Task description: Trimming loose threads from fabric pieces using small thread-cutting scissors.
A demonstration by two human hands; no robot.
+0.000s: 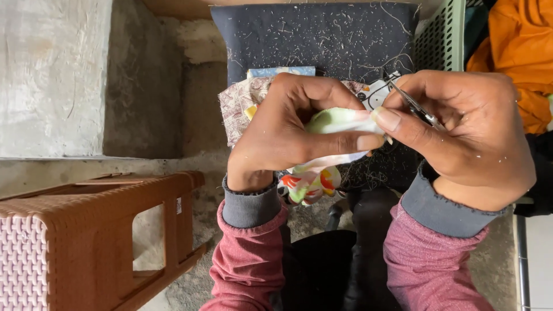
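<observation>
My left hand (pixel 288 129) is closed around a small piece of printed cloth (pixel 337 121), pale green and white with red and yellow patches hanging below the fist. My right hand (pixel 466 129) grips small metal scissors (pixel 416 106), whose blades point up and left, close to the cloth's edge by my thumb. Both hands hover over a dark navy cushion (pixel 322 37) flecked with white thread bits. More printed fabric pieces (pixel 239 103) lie on the cushion behind my left hand.
A brown plastic stool (pixel 115 230) lies tipped at the lower left. A pale green perforated basket (pixel 443 34) and orange cloth (pixel 518 52) are at the upper right. A grey concrete wall and floor lie to the left.
</observation>
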